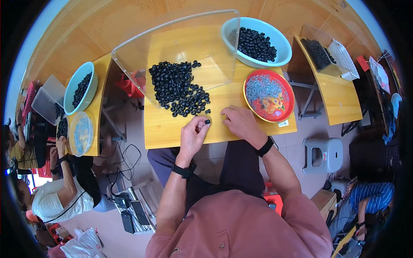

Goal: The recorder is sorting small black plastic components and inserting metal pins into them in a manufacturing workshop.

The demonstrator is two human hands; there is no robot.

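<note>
Near the front edge of the wooden table, my left hand (pixel 192 136) pinches a small black ring-shaped part (pixel 207 122) between thumb and fingertips. Just right of it, my right hand (pixel 243 124) has its fingers closed together low over the tabletop; what lies between them, if anything, is too small to make out. Beyond my left hand spreads a heap of similar black parts (pixel 172 84), a few of them loose at its near side. A round red tray (pixel 289 87) with many tiny silvery metal pieces sits beyond my right hand.
A clear plastic bin (pixel 234 47) lies tipped around the heap. Behind the tray stands a light-blue basin (pixel 287 49) of black parts. At left, a co-worker (pixel 64 193) sits by another table (pixel 103 107) with a basin. A grey stool (pixel 322 155) stands at right; cables (pixel 124 161) cross the floor.
</note>
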